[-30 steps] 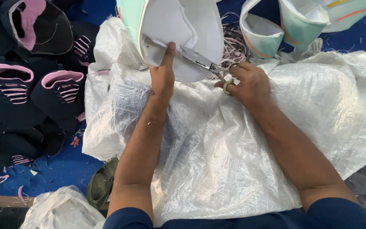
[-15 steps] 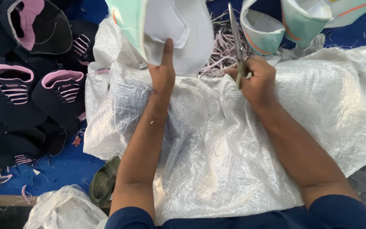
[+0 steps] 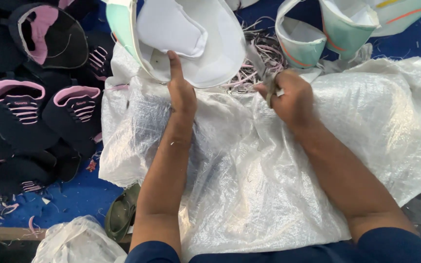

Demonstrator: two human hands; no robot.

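My left hand grips the near edge of a white and mint-green shoe upper, thumb lying on its white lining. My right hand is closed around the handles of metal scissors, whose blades point up and away beside the upper's right edge. Both forearms rest over a white woven plastic sack spread across my lap. Whether the blades are apart is blurred.
Several navy and pink shoe uppers are piled at left on a blue floor. More mint-green uppers lie at top right beside pink and white trimmings. An olive sandal and a plastic bag sit near bottom left.
The right hand lifted the scissors off the upper's edge and swung them upright, then drew slightly right. The left hand shifted the upper a little.
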